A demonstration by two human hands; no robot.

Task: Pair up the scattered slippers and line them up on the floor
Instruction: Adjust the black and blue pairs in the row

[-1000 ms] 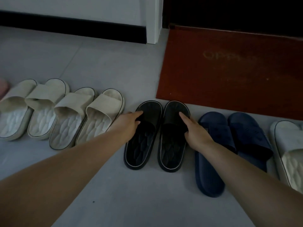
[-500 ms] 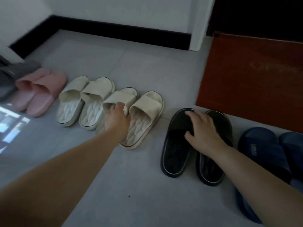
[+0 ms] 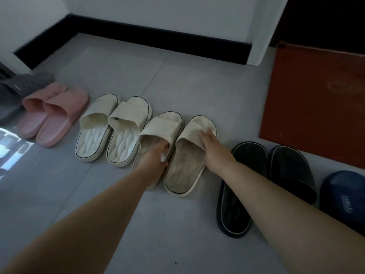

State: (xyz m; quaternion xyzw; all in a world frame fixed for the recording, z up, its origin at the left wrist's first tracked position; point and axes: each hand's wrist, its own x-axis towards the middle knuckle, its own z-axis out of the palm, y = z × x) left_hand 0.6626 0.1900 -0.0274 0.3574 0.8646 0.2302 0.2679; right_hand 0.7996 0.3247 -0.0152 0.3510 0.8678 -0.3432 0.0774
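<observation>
At the far left edge of the frame a grey slipper [image 3: 18, 89] is lying partly cut off, with a pink pair [image 3: 53, 113] sitting just to its right, side by side and touching. Next along the floor [image 3: 177, 86] a cream pair [image 3: 112, 127] is resting, toes pointing toward the upper right of the frame.

In the middle of the frame a second cream pair is lying close together. My left hand [image 3: 154, 161] is reaching into the left cream slipper [image 3: 160, 127] of that pair, my fingers tucked under the rear edge of its strap, so my grip is closing on that strap. My right hand [image 3: 213, 149] is lying flat on the strap of the right cream slipper [image 3: 189, 155], fingers stretched out and together; that grip is pressing down, not curled around anything.

To the right of my right forearm a black pair [image 3: 262, 178] is sitting with pale trim along the soles, my arm crossing over the left one of the two. At the lower right edge a navy slipper [image 3: 343, 196] is showing only in part. A dark red doormat [image 3: 316, 99] is filling the upper right of the frame, behind the black pair, beside a white door frame [image 3: 262, 30]. A black skirting board [image 3: 158, 34] is running along the wall at the top.
</observation>
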